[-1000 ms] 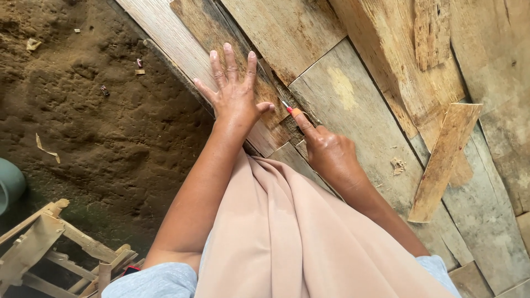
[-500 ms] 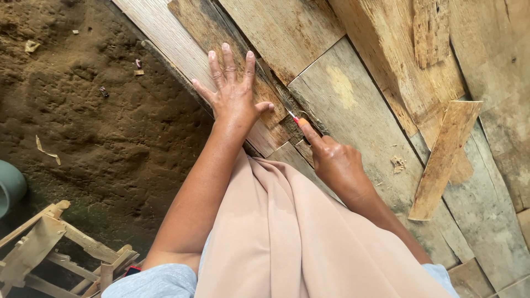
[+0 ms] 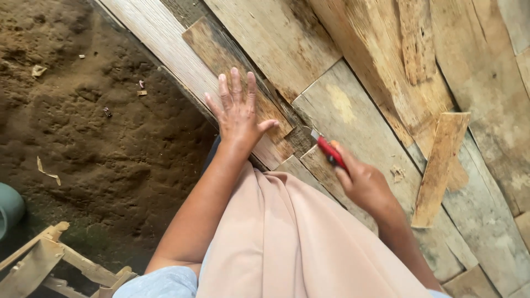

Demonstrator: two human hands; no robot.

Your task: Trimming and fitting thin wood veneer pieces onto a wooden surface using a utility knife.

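My left hand (image 3: 238,113) lies flat with fingers spread on a worn wooden plank (image 3: 223,58), pressing on it near the edge of the stack. My right hand (image 3: 364,185) grips a red-handled cutting tool (image 3: 329,151), its metal tip touching the wood where several plank ends meet. Both forearms reach out over my lap, which is covered by beige cloth (image 3: 298,237).
Weathered planks (image 3: 386,66) lie side by side across the right of the view. A short loose board (image 3: 441,165) rests diagonally on them. Bare brown soil (image 3: 83,127) fills the left. A rough wooden frame (image 3: 49,265) and a grey-green curved object (image 3: 8,207) sit at the lower left.
My right hand has drawn back a little toward me, and the red tool now shows more clearly. My left hand stays pressed flat on the plank.
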